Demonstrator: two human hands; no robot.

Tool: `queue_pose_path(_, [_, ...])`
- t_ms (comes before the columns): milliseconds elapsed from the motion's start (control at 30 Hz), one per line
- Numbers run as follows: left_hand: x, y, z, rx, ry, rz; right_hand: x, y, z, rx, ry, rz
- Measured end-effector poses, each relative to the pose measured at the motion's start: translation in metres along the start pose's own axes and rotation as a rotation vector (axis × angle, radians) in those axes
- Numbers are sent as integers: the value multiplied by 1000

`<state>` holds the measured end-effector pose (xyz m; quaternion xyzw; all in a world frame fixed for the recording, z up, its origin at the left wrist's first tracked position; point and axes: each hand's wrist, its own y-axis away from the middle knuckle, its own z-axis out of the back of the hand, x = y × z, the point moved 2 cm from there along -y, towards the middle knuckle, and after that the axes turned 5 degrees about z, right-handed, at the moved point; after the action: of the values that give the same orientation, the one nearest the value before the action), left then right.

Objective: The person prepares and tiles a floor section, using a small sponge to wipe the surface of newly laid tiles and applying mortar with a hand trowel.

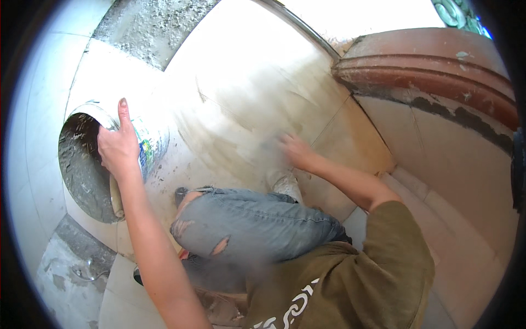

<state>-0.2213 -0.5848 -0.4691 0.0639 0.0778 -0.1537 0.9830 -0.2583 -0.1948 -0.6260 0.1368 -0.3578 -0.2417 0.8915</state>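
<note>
The left hand (118,148), at 9 o'clock, is closed on the rim of a round white plastic bucket with a blue and green picture (147,145). Its thumb points up to 12 o'clock, and its fingers go over the edge. The bucket's round mouth faces 9 o'clock, with wet grey mush (79,170) inside. I can't tell if the bucket is tipped. A thin tan stick-like piece (116,198) is by the rim, at 6 o'clock from that hand.

The right hand (296,151) is just past the middle, toward 2 o'clock. It is blurry, so I can't tell if it is holding anything. Muddy brown smears (219,151) mark the pale tile floor (246,60) near it.

Ripped blue-grey jeans (257,222) are at 6 o'clock. Farther out, a rough grey patch (148,27) is at 11 o'clock, and a curved red-brown ledge (422,63) is at 2 o'clock.
</note>
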Motion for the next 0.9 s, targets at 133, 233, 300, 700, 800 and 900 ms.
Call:
queue_pose_path(133, [-3, -4, -4, 16, 14, -51, 40, -149, 10, -493, 327, 227])
queue_pose_path(233, [-8, -1, -4, 46, 28, -55, 4, -140, -39, -318, 420, 237])
queue_pose_path(300, [-3, -2, -7, 47, -4, -29, -35, -30, -85, -406, 194, 178])
queue_pose_path(700, [-10, 4, -9, 88, 40, -34, -95, 122, -63, -277, 163, -443])
queue_pose_path(800, [-20, 5, -7, 74, 9, 18, -80, 210, -122, 90, 96, -408])
queue_pose_path(900, [-23, 5, 5, 69, 17, 20, -105, 270, -105, 485, 9, -557])
